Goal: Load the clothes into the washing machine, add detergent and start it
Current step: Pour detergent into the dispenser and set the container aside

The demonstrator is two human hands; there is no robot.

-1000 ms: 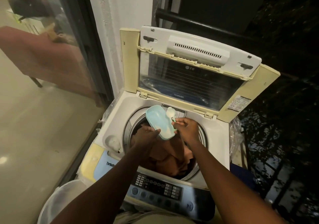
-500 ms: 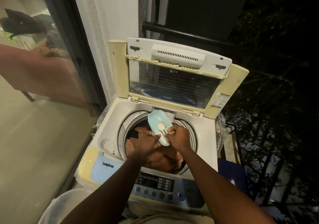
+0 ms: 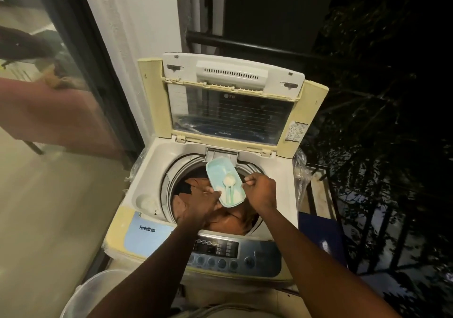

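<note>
The top-loading washing machine [image 3: 282, 170] stands with its lid [image 3: 232, 111] raised. Brown clothes [image 3: 230, 222] fill the drum. Over the drum's mouth my left hand [image 3: 201, 202] holds a light-blue detergent container [image 3: 218, 170] from below at its near left edge. A white spoon [image 3: 229, 182] lies inside it, heaped with white powder, its handle pointing toward me. My right hand [image 3: 261, 191] has its fingers curled against the container's right rim and does not hold the spoon. The control panel [image 3: 235, 251] runs along the machine's near edge, partly hidden by my forearms.
A white plastic basket [image 3: 98, 293] stands at the lower left by the machine. A glass sliding door [image 3: 49, 97] is on the left, a dark railing [image 3: 245, 45] behind. A blue object [image 3: 318, 234] sits to the machine's right.
The spoon went from being held above the container by my right hand to lying inside it with powder. My right hand let go of it and moved to the container's right rim.
</note>
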